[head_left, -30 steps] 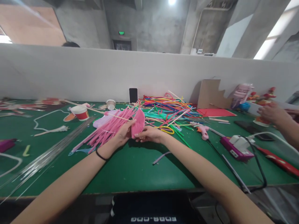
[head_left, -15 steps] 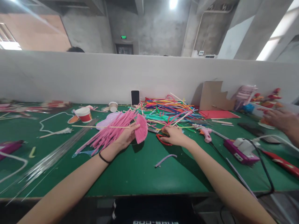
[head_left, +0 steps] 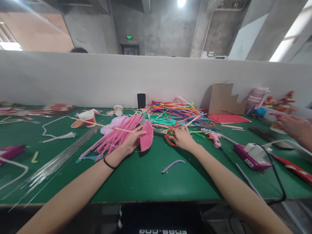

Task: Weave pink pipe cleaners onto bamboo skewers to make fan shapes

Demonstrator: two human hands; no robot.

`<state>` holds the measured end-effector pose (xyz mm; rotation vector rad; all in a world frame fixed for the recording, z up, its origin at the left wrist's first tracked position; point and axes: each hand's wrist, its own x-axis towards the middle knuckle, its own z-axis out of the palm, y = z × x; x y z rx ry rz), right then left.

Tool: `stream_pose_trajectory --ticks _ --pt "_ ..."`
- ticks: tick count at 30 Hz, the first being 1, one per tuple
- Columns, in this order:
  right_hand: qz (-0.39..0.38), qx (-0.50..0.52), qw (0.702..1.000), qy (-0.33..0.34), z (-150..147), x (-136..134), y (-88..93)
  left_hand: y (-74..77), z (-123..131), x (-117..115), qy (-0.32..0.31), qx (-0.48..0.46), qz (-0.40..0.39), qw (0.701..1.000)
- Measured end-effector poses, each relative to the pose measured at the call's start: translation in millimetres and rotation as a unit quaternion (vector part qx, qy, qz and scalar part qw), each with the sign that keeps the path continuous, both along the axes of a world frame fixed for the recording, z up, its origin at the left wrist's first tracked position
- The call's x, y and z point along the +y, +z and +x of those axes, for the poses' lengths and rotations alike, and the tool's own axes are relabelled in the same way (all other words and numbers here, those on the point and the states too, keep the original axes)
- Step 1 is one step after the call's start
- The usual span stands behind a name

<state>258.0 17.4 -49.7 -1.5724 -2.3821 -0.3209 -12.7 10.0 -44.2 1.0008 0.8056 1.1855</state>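
My left hand (head_left: pixel 134 139) is closed on a pink fuzzy fan-shaped piece (head_left: pixel 146 136), and a thin wooden stick (head_left: pixel 102 125) runs out from the same hand to the left. Under that hand and beyond it lies a bundle of pink pipe cleaners (head_left: pixel 114 138). My right hand (head_left: pixel 182 138) is curled over the red-orange handles of a pair of scissors (head_left: pixel 168 140) on the table. The scissors' blades point left toward the fan piece; part of the handles is hidden by my fingers.
Multicoloured pipe cleaners (head_left: pixel 170 113) are heaped behind my hands. A pink glue gun (head_left: pixel 214 139) and a purple power strip (head_left: pixel 252 157) with cords lie to the right. Thin wires (head_left: pixel 58 162) spread at left near a paper cup (head_left: pixel 88 119). Another person's hand (head_left: pixel 293 126) is at far right.
The scissors have shifted and turned slightly under my right hand, which has moved a little forward. The stick in my left hand has tilted, its far end rising.
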Motion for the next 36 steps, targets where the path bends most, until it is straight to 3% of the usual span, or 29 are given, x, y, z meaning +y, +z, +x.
stream_pose_trajectory --ticks 3,5,7,9,12,13,15,17,20,23,26,28,31,36 --pt "-0.010 0.129 0.992 -0.006 3 7 0.2 -2.7 -2 2 0.003 -0.003 0.008 1.000" --pt "-0.037 0.282 0.959 -0.025 2 8 1.4 -3.1 -2 3 0.000 -0.002 0.007 1.000" --pt "-0.092 0.455 0.885 -0.030 -1 8 3.8 -1.9 -1 2 0.000 -0.003 0.001 1.000" --pt "-0.161 0.603 0.782 -0.003 -6 4 7.7 -0.3 0 0 -0.002 -0.005 0.000 1.000" --pt "-0.246 0.729 0.638 0.047 -13 -3 14.5 1.0 2 -1 0.005 -0.016 0.004 1.000" --pt "-0.267 0.747 0.606 0.056 -16 -5 16.1 0.7 2 -1 0.012 -0.021 0.002 1.000" --pt "-0.291 0.757 0.582 0.059 -19 -7 17.1 -0.6 2 1 0.025 -0.028 -0.004 0.999" --pt "-0.285 0.744 0.602 0.059 -22 -9 15.2 -2.4 2 2 0.031 -0.028 -0.005 0.999" --pt "-0.230 0.699 0.675 0.057 -25 -10 10.8 -3.6 2 3 0.042 -0.028 0.004 0.999" --pt "-0.139 0.602 0.786 0.024 -26 -14 10.9 -1.2 4 1 0.056 -0.033 0.009 0.998" --pt "-0.032 0.435 0.900 -0.010 -27 -21 14.6 3.5 7 -4 0.053 -0.037 0.007 0.998" --pt "0.034 0.305 0.952 0.006 -28 -25 15.9 6.4 9 -7 0.053 -0.043 0.002 0.998" --pt "0.105 0.165 0.980 0.021 -32 -28 14.3 9.6 10 -11 0.051 -0.055 -0.009 0.997" --pt "0.159 0.101 0.982 -0.014 -38 -25 10.2 12.0 11 -13 0.012 -0.057 -0.014 0.998"
